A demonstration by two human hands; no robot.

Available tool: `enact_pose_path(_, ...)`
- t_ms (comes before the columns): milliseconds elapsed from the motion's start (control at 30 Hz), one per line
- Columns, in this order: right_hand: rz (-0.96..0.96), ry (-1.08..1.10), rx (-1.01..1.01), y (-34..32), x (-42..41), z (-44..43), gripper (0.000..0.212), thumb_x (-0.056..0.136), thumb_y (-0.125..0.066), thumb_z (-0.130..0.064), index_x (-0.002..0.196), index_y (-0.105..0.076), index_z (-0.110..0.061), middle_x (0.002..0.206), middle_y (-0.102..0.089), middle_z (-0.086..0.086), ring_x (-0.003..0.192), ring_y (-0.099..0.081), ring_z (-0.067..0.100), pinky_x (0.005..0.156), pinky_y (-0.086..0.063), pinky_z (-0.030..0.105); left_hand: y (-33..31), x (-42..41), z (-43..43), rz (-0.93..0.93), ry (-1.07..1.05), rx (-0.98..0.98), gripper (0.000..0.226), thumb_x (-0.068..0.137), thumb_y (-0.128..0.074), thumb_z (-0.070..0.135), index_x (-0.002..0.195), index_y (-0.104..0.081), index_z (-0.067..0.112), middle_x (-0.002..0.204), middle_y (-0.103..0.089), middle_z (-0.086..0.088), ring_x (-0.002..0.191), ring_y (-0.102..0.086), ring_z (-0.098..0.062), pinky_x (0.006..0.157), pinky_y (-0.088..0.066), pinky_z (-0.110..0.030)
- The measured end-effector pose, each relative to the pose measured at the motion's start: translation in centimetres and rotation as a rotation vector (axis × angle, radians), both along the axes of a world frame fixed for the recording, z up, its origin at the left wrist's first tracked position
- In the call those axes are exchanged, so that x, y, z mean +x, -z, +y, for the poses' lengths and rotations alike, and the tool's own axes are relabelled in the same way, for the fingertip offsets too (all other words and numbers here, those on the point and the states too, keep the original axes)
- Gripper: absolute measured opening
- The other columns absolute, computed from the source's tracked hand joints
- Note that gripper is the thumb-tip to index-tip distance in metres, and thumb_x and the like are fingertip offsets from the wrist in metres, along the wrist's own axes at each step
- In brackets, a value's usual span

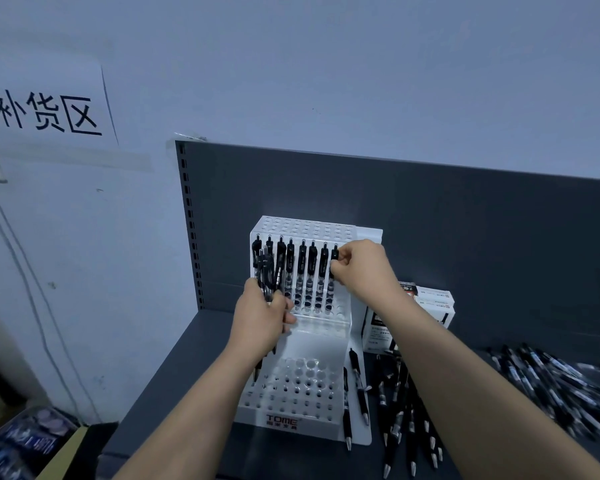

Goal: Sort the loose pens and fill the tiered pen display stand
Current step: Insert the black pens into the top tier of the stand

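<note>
Right forearm (471, 382) nearest, above loose pens (406, 403) on the shelf; left hand (260, 317) clenched round a spare bundle of pens (267, 271); right hand (361, 265) pinching one pen (334, 261) by its clip end at the row's right end; light, stiff, slick, probably best gripped high; display stand (291, 420) with one row nearly filled, front holes mostly bare.

Shop restocking corner: slotted retail shelf (465, 237), "补货区" wall sign (45, 109)

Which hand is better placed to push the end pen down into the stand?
The right hand: its fingers pinch that pen at the right end of the stand's filled row. The left hand is full, gripping a bundle of pens.
</note>
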State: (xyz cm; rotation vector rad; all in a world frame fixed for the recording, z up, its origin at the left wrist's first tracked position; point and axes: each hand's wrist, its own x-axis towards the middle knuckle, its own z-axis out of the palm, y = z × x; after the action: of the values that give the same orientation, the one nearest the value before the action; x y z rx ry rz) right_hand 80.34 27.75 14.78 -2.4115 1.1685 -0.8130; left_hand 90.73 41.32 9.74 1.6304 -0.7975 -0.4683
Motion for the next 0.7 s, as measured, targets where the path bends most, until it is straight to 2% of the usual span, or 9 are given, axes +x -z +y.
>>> enact_pose_path(100,-0.015,0.026,0.052,0.4,-0.2,-0.3,0.028,0.080,-0.059,-0.013,0.060,-0.057,0.007,0.060,-0.059,0.022,0.059,-0.043,0.017,0.063,-0.053,0.033,-0.2,-0.3,0.2,0.049,0.015,-0.075,0.017,0.100,-0.046,0.014,0.089,-0.036,0.023,0.097,-0.067,-0.012,0.071,-0.067,-0.020,0.066,-0.060,-0.039)
enact_pose_path(133,-0.022,0.028,0.077,0.7,-0.4,-0.3,0.030,0.080,-0.061,-0.016,0.065,-0.060,0.010,0.065,-0.063,0.026,0.058,-0.043,0.017,0.066,-0.056,0.036,-0.2,-0.5,0.3,0.045,0.017,-0.099,0.014,0.099,-0.048,0.016,0.089,-0.041,0.022,0.097,-0.068,-0.010,0.073,-0.069,-0.019,0.065,-0.060,-0.037)
enact_pose_path(200,-0.060,0.006,0.148,1.1,-0.9,0.2,0.033,0.083,-0.065,-0.020,0.070,-0.064,0.011,0.069,-0.068,0.024,0.053,-0.052,0.022,0.069,-0.057,0.039,-0.3,-0.8,0.2,0.041,0.031,-0.131,0.005,0.098,-0.052,0.017,0.095,-0.049,0.015,0.095,-0.071,-0.005,0.076,-0.071,-0.017,0.065,-0.060,-0.034)
enact_pose_path(267,-0.157,-0.072,0.272,1.2,-1.6,1.1,0.034,0.086,-0.066,-0.023,0.070,-0.068,0.007,0.065,-0.070,0.018,0.052,-0.061,0.023,0.066,-0.058,0.036,-0.4,-1.2,-0.1,0.067,0.066,-0.147,0.011,0.097,-0.054,0.017,0.101,-0.052,0.007,0.092,-0.073,-0.003,0.075,-0.072,-0.015,0.065,-0.060,-0.033)
enact_pose_path(400,-0.348,-0.229,0.467,0.5,-2.7,2.7,0.037,0.087,-0.070,-0.029,0.070,-0.068,0.004,0.059,-0.063,0.011,0.047,-0.050,0.011,0.053,-0.047,0.022,-0.5,-2.7,-1.1,0.052,0.178,-0.118,0.013,0.095,-0.057,0.015,0.107,-0.055,0.009,0.093,-0.074,-0.004,0.077,-0.072,-0.017,0.068,-0.061,-0.038)
enact_pose_path(467,-0.375,-0.223,0.479,0.6,-2.9,2.6,0.034,0.087,-0.071,-0.024,0.065,-0.064,0.002,0.058,-0.062,0.009,0.043,-0.048,0.010,0.050,-0.045,0.019,-0.3,-3.3,-1.5,0.051,0.205,-0.110,0.014,0.095,-0.057,0.016,0.108,-0.055,0.010,0.092,-0.074,-0.003,0.077,-0.072,-0.016,0.068,-0.061,-0.037)
enact_pose_path(533,-0.434,-0.184,0.520,0.5,-3.4,2.0,0.028,0.089,-0.069,-0.018,0.071,-0.064,0.003,0.060,-0.064,0.010,0.044,-0.050,0.013,0.050,-0.045,0.019,-0.1,-3.3,-1.6,0.046,0.172,-0.108,0.013,0.097,-0.054,0.020,0.103,-0.052,0.008,0.091,-0.072,-0.006,0.076,-0.073,-0.017,0.068,-0.061,-0.035)
enact_pose_path(600,-0.527,-0.128,0.532,0.1,-4.2,1.0,0.023,0.090,-0.066,-0.013,0.076,-0.064,0.005,0.062,-0.064,0.012,0.047,-0.053,0.016,0.050,-0.048,0.019,-0.1,-3.0,-1.5,0.033,0.102,-0.093,0.013,0.100,-0.048,0.021,0.097,-0.048,0.008,0.088,-0.071,-0.009,0.072,-0.072,-0.020,0.067,-0.060,-0.039)
enact_pose_path(700,-0.563,-0.008,0.354,-0.6,-5.1,-0.3,0.024,0.091,-0.063,-0.014,0.070,-0.064,-0.002,0.063,-0.065,0.011,0.050,-0.057,0.012,0.058,-0.052,0.025,0.2,-2.3,-1.3,-0.018,0.021,-0.053,0.017,0.101,-0.042,0.021,0.096,-0.042,0.006,0.073,-0.060,-0.009,0.053,-0.058,-0.022,0.048,-0.053,-0.028)
